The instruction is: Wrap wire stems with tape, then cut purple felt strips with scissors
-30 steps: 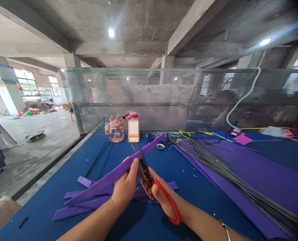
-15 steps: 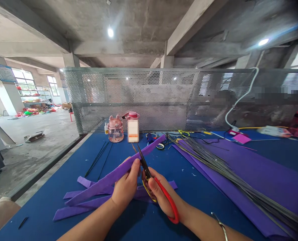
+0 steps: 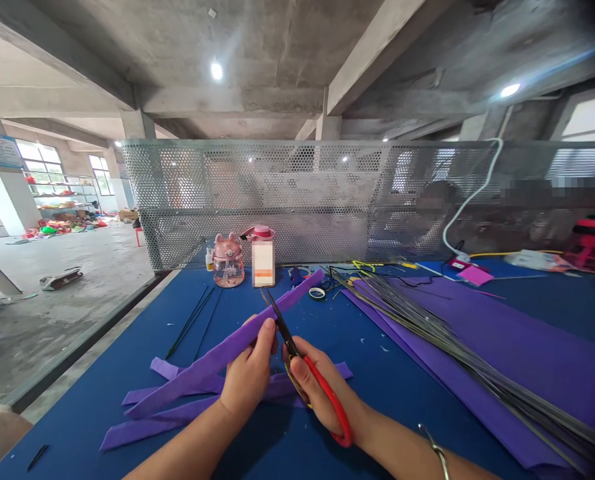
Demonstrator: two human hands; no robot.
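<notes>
My left hand (image 3: 251, 363) pinches a long purple strip (image 3: 202, 362) between thumb and fingers, holding it slantwise above the table. In my right hand (image 3: 317, 380) is a pair of scissors (image 3: 327, 397) with red-and-yellow handles and dark blades. The blades are parted, one on each side of the strip, just right of my left thumb. Several more purple strips (image 3: 152, 421) lie crossed on the blue table beneath my hands. Part of these is hidden behind my left hand and wrist.
Large purple sheets (image 3: 517, 333) lie on the right, with a bundle of thin grey stems (image 3: 457, 347) across them. Dark stems (image 3: 190, 322) rest at left. A pink bottle (image 3: 228, 263), a red-lidded bottle (image 3: 263, 260) and a tape roll (image 3: 317, 293) stand or lie before a perforated metal screen (image 3: 257, 193).
The view has shifted slightly. My hands, the strip and the scissors keep nearly the same positions relative to each other, with the blades still around the strip.
</notes>
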